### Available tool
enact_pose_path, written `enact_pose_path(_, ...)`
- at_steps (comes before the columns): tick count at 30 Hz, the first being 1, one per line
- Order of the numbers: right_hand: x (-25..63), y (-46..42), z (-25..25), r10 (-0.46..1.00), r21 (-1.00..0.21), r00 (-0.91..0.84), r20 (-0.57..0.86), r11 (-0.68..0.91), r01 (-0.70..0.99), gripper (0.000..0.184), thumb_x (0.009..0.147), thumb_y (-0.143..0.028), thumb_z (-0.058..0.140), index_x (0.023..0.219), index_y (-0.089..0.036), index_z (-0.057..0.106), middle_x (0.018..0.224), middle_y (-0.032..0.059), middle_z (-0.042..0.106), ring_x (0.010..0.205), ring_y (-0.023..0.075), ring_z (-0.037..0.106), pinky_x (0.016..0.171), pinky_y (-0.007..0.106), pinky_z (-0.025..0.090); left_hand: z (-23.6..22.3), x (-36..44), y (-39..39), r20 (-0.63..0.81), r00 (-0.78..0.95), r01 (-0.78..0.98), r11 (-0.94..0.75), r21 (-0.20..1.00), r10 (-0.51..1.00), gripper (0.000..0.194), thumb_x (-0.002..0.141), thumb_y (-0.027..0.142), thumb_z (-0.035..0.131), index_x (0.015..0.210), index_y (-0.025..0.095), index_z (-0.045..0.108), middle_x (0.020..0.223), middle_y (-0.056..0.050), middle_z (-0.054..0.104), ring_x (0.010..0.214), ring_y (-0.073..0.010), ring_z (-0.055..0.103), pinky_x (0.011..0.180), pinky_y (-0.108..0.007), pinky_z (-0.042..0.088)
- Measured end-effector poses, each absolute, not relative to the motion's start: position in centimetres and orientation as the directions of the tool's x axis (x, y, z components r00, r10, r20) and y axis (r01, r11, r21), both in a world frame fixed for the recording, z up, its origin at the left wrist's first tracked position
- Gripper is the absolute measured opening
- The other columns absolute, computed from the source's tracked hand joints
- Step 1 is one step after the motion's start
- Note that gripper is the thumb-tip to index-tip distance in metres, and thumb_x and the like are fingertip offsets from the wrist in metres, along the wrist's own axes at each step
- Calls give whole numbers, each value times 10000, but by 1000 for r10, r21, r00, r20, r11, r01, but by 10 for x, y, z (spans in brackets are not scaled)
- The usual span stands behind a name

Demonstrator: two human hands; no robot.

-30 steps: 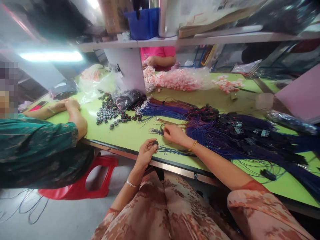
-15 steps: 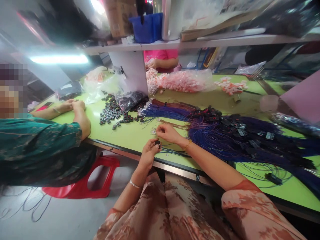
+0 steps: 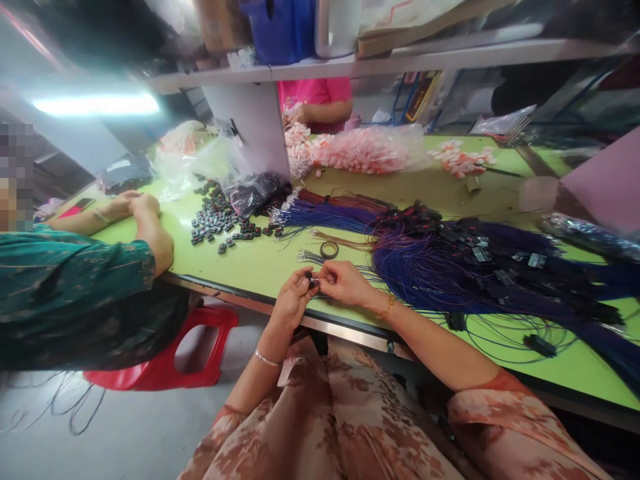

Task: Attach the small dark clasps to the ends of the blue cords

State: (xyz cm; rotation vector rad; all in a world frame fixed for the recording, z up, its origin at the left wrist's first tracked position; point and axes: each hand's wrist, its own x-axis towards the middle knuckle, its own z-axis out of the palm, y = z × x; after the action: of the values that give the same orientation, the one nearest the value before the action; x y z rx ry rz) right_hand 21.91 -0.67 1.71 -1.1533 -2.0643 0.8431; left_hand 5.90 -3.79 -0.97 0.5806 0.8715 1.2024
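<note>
My left hand (image 3: 290,300) is closed on a small black connector housing (image 3: 313,283), held at its fingertips above the table's front edge. Against it, my right hand (image 3: 345,281) pinches the pale metal end of a thin wire; the fingers hide most of that wire. Just beyond the hands lies a dark ring like a tape roll (image 3: 329,251), beside dark wires (image 3: 310,257) with bare metal tips. To the right spreads a big bundle of blue wires (image 3: 400,273) with black connectors (image 3: 480,253) among them.
Loose black housings (image 3: 215,217) are heaped left of centre, near a dark plastic bag (image 3: 255,193). A co-worker's arms (image 3: 150,227) rest on the table at left, by a red stool (image 3: 210,360). Pink-white parts (image 3: 360,148) lie behind, under a shelf (image 3: 350,67).
My right hand has moved down from the wire tips to the housing in my left hand, so the two hands now meet. The dark ring has come into sight.
</note>
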Motion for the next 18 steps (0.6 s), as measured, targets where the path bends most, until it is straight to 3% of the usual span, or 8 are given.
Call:
enact_pose_path(10,216,-16,19,835,-576,-449,319,547,608,77,772,-213,528,708,-174,545,676,28,581,603,129,453,583,244,290,-5,62,-41,-286,69,-497,282,821,956,435,592,252,820,982,178,643,879,-21,658,756,-84,605,747,-211,491)
enact_pose_path(18,216,-12,12,785,-592,-493,376,613,524,90,807,-183,507,733,-167,556,673,26,575,602,129,456,590,242,308,-4,63,-40,-317,19,-474,287,832,948,441,562,254,832,950,159,644,858,-22,675,744,-90,623,727,-207,496)
